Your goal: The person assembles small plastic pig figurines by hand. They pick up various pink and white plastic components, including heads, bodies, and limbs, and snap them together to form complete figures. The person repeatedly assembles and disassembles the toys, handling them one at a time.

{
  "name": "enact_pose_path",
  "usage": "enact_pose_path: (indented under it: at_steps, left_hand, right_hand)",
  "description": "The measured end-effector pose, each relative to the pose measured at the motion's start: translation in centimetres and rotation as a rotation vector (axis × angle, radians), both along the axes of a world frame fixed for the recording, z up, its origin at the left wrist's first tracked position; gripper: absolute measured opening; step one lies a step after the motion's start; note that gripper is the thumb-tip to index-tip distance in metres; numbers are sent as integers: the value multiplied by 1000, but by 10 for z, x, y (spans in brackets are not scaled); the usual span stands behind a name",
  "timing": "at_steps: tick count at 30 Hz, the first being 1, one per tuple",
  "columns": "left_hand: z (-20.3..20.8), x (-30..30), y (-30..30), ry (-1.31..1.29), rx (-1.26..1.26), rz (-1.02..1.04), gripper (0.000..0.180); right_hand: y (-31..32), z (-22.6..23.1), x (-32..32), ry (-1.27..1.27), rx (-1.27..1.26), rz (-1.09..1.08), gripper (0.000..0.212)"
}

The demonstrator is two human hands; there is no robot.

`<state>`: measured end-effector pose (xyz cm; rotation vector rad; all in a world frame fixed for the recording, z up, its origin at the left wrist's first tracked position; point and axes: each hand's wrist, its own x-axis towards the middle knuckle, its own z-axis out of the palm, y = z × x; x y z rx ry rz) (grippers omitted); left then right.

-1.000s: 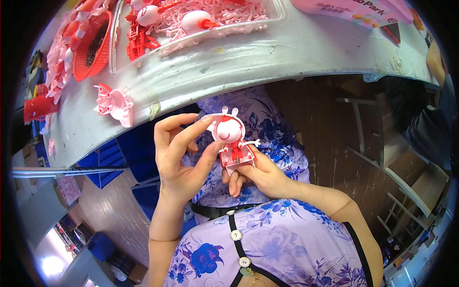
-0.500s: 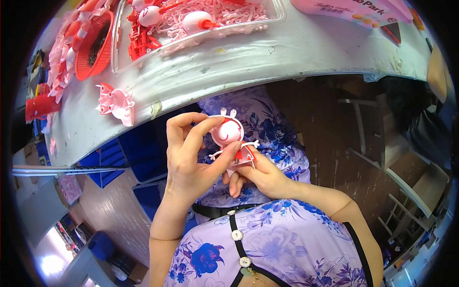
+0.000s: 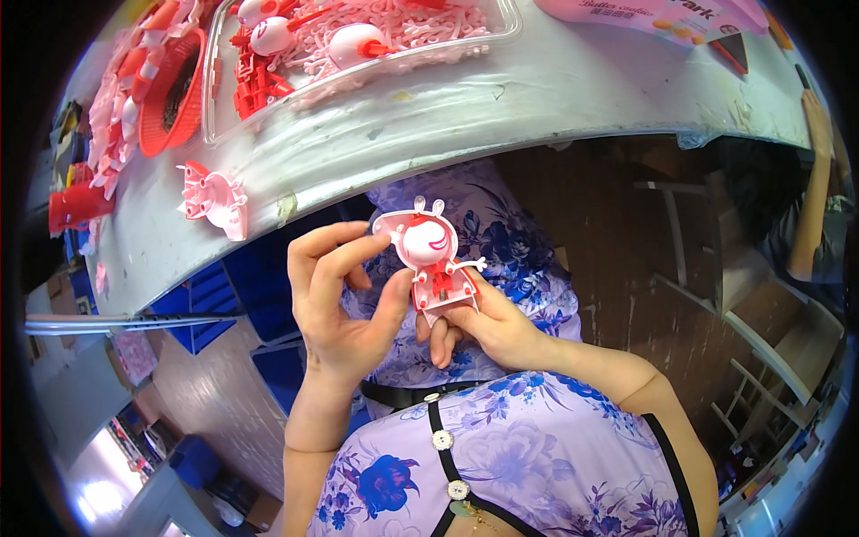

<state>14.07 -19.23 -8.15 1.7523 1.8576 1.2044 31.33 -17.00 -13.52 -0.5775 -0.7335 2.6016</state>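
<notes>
Over my lap, my right hand grips the lower end of a pink plastic toy figure half. In its rounded head part sits a white ball with a curved magenta mark. Red parts lie in the body below it, and a thin pale arm piece sticks out to the right. My left hand is beside the figure, thumb and fingers apart, with the index fingertip close to the head's left edge. Whether that fingertip touches the shell, I cannot tell.
Another pink toy shell lies near the table's edge. A clear tray holds pink arm pieces, white balls and red parts, beside a red basket. A pink package lies far right. Another person's arm shows at the right rim.
My left thumb has come off the figure and the left hand has shifted left, its fingers opening. The mark on the white ball now faces further right. A left-side arm piece no longer shows.
</notes>
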Motion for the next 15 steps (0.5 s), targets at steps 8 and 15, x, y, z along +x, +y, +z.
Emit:
enact_pose_path:
  at_steps: [8, 15]
  left_hand:
    - [2, 6, -12, -30, -24, -112, 31]
    - [-2, 12, -14, 25, -39, -140, 30]
  right_hand:
    - [0, 1, 2, 3, -39, -3, 27]
    - [-3, -4, 2, -6, -18, 12, 28]
